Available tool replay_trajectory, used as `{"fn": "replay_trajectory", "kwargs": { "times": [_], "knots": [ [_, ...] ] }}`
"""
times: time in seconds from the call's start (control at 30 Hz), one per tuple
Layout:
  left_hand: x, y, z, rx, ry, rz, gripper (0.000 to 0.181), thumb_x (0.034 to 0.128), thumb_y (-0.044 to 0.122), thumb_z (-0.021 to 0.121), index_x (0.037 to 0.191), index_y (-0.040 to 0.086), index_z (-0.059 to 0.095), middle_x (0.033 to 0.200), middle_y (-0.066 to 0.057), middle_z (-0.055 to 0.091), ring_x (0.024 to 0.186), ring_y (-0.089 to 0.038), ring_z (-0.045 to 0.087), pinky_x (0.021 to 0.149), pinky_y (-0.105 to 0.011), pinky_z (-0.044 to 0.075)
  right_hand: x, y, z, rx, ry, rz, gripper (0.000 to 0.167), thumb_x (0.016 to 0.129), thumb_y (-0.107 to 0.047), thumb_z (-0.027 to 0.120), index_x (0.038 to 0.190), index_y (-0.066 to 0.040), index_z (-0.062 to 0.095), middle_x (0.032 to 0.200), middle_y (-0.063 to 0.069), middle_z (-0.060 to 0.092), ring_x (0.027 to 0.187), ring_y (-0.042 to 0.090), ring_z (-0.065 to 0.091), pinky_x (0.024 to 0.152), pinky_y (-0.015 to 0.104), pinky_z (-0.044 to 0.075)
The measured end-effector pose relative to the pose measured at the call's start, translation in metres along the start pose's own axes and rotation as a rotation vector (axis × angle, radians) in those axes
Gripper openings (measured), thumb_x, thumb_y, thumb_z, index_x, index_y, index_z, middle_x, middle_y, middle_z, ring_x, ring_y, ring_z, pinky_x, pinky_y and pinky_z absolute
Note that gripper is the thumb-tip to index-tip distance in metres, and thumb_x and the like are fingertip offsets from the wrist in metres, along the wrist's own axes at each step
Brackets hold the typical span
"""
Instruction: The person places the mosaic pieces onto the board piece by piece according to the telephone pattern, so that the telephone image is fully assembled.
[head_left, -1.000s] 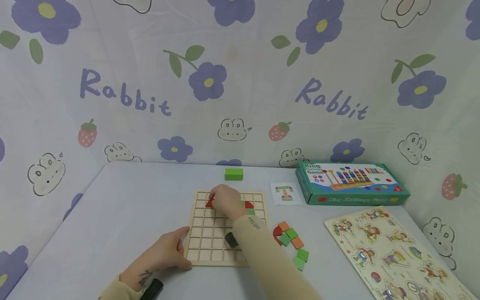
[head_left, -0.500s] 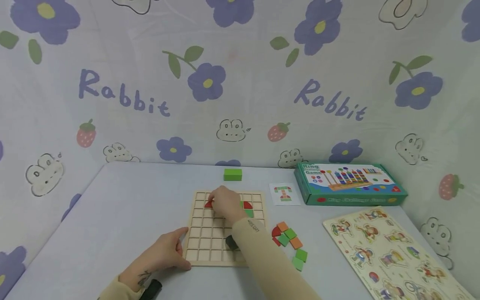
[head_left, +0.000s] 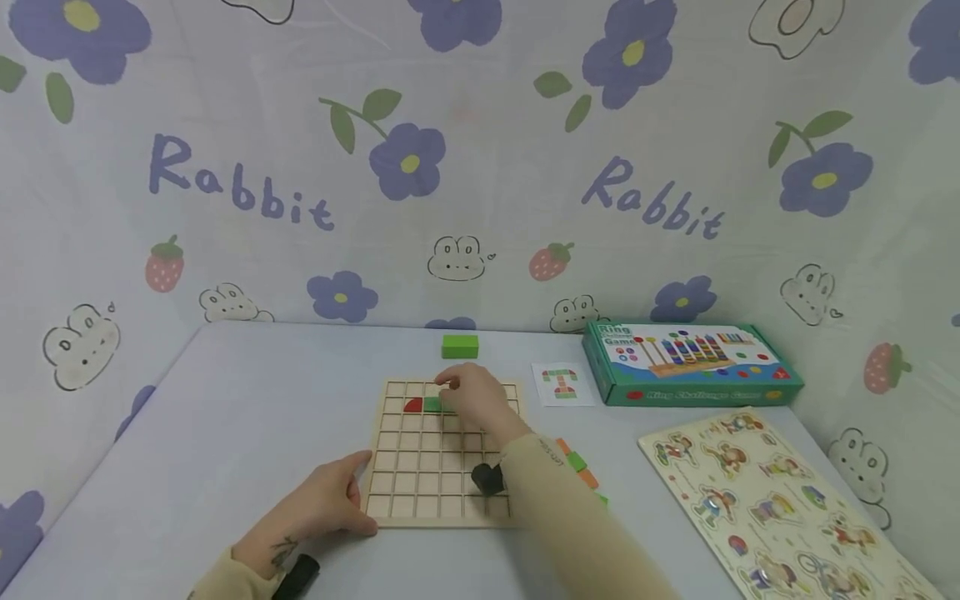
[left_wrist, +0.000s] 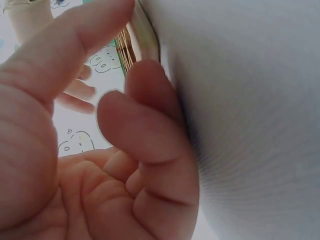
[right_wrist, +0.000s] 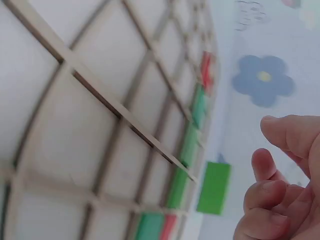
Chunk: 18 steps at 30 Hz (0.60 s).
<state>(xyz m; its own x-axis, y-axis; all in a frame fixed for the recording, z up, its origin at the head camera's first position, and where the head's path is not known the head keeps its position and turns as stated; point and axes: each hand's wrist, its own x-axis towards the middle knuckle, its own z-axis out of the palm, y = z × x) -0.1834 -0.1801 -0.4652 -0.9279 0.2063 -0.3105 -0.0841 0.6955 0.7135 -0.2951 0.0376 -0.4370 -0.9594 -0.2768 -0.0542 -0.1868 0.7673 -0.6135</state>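
Observation:
A wooden grid board (head_left: pixel 408 483) lies flat on the table. In its upper part sits a row of inlaid pieces, among them a red quarter-round piece (head_left: pixel 413 405) and a green square (head_left: pixel 431 404). My right hand (head_left: pixel 480 400) hovers over the right end of that row and hides part of it. Its thumb and forefinger are apart, with nothing between them in the right wrist view, where several green pieces (right_wrist: pixel 187 142) and a red piece (right_wrist: pixel 206 72) show along the row. My left hand (head_left: pixel 330 496) touches the board's left edge with thumb and fingertip (left_wrist: pixel 142 75).
A green block (head_left: pixel 460 347) stands behind the board. To the right are a pattern card (head_left: pixel 562 385), a green game box (head_left: pixel 693 375) and a wooden picture puzzle (head_left: pixel 772 508). Loose orange and green pieces (head_left: pixel 577 462) lie partly behind the right sleeve.
My right hand has moved right along the row and its fingers have lifted, uncovering the green square beside the red piece. My left hand stays at the board's edge.

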Motion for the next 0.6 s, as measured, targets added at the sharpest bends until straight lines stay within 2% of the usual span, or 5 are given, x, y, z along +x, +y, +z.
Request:
{"fn": "replay_trajectory", "kwargs": {
  "times": [0.13, 0.23, 0.33, 0.5, 0.6],
  "knots": [
    [0.001, 0.000, 0.001, 0.003, -0.004, 0.002, 0.099, 0.0543, 0.008, 0.085, 0.139, -0.001, 0.035, 0.063, -0.004, 0.053, 0.052, -0.012, 0.045, 0.047, -0.026, 0.034, -0.011, 0.011, -0.028, 0.203, 0.058, 0.026, 0.025, 0.088, -0.017, 0.062, 0.112, -0.013, 0.066, 0.101, 0.007, 0.061, 0.082, 0.019, 0.054, 0.065, 0.030, 0.043],
    [0.002, 0.001, 0.001, 0.007, -0.005, 0.000, 0.100, 0.0546, 0.008, 0.085, 0.140, -0.001, 0.035, 0.063, -0.004, 0.053, 0.052, -0.013, 0.045, 0.047, -0.026, 0.034, -0.024, 0.023, -0.049, 0.366, 0.131, 0.048, 0.026, 0.086, -0.015, 0.063, 0.111, -0.011, 0.066, 0.096, 0.007, 0.058, 0.082, 0.019, 0.051, 0.066, 0.028, 0.042],
    [0.002, 0.003, 0.001, 0.013, -0.003, -0.006, 0.099, 0.0549, 0.009, 0.086, 0.140, 0.000, 0.035, 0.063, -0.004, 0.053, 0.052, -0.013, 0.044, 0.047, -0.026, 0.034, -0.041, 0.035, -0.070, 0.471, 0.182, 0.087, 0.026, 0.085, -0.016, 0.063, 0.111, -0.010, 0.064, 0.093, 0.006, 0.056, 0.082, 0.019, 0.049, 0.064, 0.028, 0.041],
    [0.001, 0.002, 0.002, 0.014, 0.001, -0.013, 0.100, 0.0556, 0.010, 0.086, 0.140, 0.000, 0.034, 0.063, -0.004, 0.053, 0.053, -0.013, 0.044, 0.047, -0.026, 0.034, -0.075, 0.063, -0.089, 0.517, 0.192, 0.198, 0.029, 0.086, -0.018, 0.062, 0.114, -0.009, 0.060, 0.091, 0.004, 0.053, 0.074, 0.018, 0.046, 0.055, 0.026, 0.037],
    [0.000, 0.001, 0.002, 0.006, -0.001, -0.012, 0.100, 0.0556, 0.010, 0.086, 0.141, -0.001, 0.033, 0.062, -0.004, 0.053, 0.052, -0.013, 0.044, 0.047, -0.026, 0.034, -0.097, 0.082, -0.091, 0.487, 0.178, 0.275, 0.032, 0.085, -0.019, 0.063, 0.114, -0.008, 0.058, 0.091, 0.003, 0.053, 0.078, 0.019, 0.046, 0.058, 0.026, 0.036]
  ]
}}
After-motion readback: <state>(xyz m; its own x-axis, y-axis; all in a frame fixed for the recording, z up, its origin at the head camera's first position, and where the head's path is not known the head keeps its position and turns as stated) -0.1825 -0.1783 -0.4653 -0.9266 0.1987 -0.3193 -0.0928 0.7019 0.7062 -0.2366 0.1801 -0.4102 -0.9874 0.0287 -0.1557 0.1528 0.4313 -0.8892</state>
